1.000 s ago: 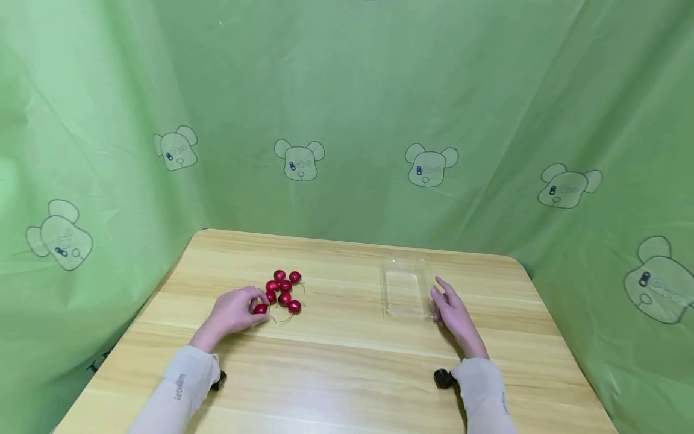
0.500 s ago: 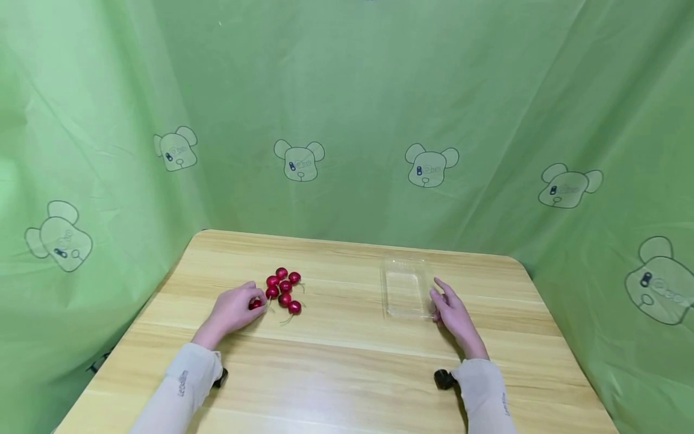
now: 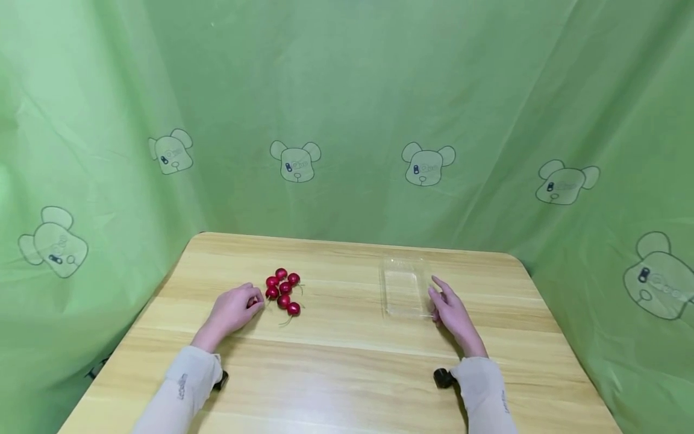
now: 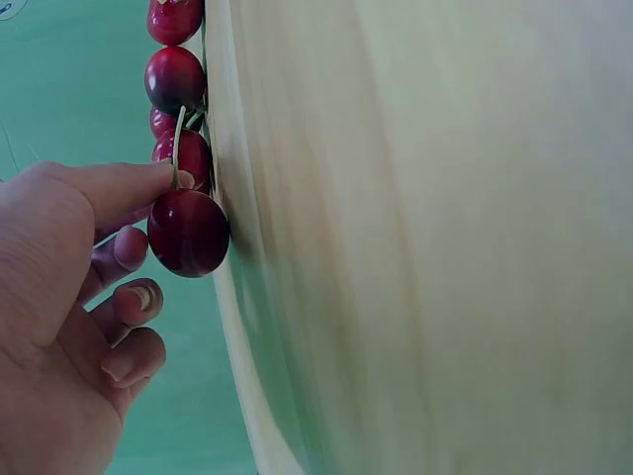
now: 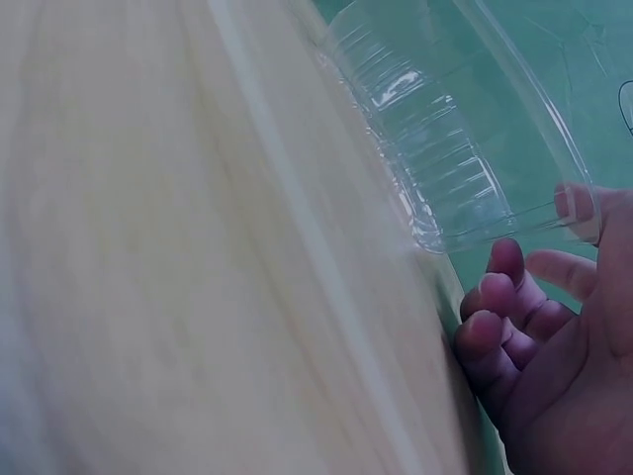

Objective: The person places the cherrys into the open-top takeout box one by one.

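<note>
In the head view my left hand is at the left side of a group of red cherries. The left wrist view shows its thumb and a finger pinching a dark red cherry by the stem, close to the tabletop; from the head this cherry is mostly hidden by the fingers. To the right, a clear plastic box stands without a lid in view. At its right side is my right hand, fingers loosely bent. In the right wrist view its thumb overlaps the rim of the box.
The wooden table has rounded far corners. A green curtain printed with bear faces hangs behind it and on both sides. Small black devices, one per wrist, show under the sleeves.
My left hand has drawn one cherry slightly away from the group, and its fingers now cover it. Some neighbouring cherries shifted a little toward the far edge. The right hand and box stayed in place.
</note>
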Available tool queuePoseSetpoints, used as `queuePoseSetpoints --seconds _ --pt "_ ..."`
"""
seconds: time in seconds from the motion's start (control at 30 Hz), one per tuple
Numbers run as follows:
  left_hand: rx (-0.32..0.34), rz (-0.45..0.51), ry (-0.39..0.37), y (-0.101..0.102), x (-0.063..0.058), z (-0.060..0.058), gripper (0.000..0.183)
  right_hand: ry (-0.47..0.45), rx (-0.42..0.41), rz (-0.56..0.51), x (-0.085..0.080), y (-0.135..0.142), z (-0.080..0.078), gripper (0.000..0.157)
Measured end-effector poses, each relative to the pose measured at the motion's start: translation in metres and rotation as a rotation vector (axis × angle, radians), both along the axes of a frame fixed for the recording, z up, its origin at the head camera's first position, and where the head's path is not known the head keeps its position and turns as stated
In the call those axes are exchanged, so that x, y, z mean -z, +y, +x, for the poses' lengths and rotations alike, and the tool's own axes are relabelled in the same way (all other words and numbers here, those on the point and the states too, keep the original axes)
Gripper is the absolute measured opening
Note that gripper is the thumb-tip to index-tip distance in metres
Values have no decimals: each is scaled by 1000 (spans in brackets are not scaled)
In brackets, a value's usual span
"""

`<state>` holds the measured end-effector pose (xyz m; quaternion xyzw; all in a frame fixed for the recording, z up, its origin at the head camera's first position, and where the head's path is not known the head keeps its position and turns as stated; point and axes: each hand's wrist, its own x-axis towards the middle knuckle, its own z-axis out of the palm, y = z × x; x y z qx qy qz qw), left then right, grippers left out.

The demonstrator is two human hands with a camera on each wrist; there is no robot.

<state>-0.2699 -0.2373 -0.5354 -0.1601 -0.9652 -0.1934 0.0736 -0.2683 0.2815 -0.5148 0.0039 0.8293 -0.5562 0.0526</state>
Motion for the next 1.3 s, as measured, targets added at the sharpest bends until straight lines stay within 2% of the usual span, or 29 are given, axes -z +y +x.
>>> queuePoseSetpoints --seconds 0.13,0.37,0.53,0.77,1.07,1.3 --pt "-14 25 -14 0 0 0 5 -1 7 -5 4 2 -3 60" --pt "-23 82 -4 0 -2 -1 5 22 12 -52 32 13 -17 63" --pt "-30 91 -7 -1 -4 1 5 48 6 -72 42 14 -20 63" --pt "-58 130 -2 0 -10 5 6 63 -22 -79 44 11 -21 62" --pt "-45 173 18 8 -16 2 6 45 -12 -88 44 11 -18 61" --pt "-22 223 9 21 -25 4 9 46 -15 -92 43 12 -17 62"
